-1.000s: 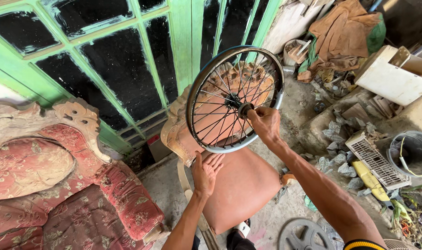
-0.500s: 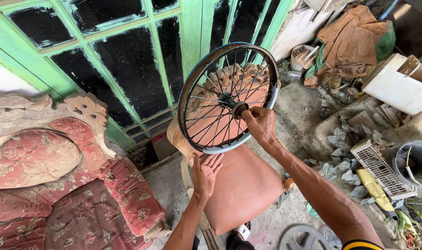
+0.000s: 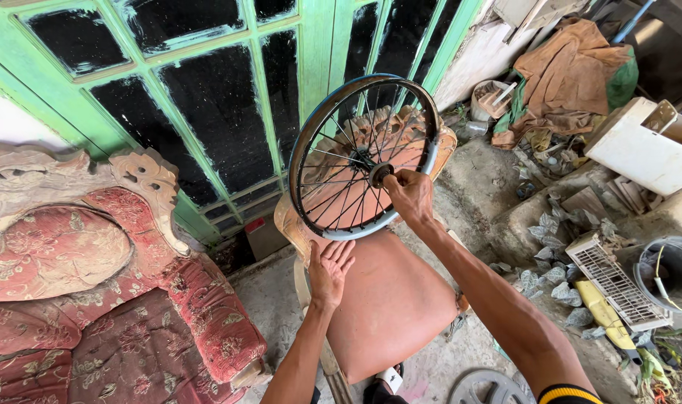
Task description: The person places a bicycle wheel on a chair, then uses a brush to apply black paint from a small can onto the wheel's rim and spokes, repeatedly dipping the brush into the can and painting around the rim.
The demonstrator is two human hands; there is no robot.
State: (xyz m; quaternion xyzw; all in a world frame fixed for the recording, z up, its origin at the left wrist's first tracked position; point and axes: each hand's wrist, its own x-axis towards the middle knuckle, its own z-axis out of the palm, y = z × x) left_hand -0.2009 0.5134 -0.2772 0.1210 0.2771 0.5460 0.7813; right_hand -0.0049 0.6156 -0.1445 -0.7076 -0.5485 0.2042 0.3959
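Note:
A spoked bicycle wheel [image 3: 333, 120] without a tyre stands upright on the orange seat of a wooden chair [image 3: 389, 303]. My right hand [image 3: 410, 196] grips the wheel's hub axle at the centre. My left hand [image 3: 330, 271] is held flat with fingers apart, palm against the lower rim where it meets the seat's edge.
A red floral carved sofa [image 3: 94, 299] fills the left. Green-framed glass doors [image 3: 206, 97] stand behind the wheel. Rubble, a white grille [image 3: 618, 284], a dark bucket [image 3: 674, 273], a white box [image 3: 644, 153] and brown cloth [image 3: 565, 71] lie on the right. A grey disc [image 3: 487, 387] rests on the floor.
The view has shifted so the wheel and chair sit slightly lower and more central. Both hands keep the same hold on hub and rim.

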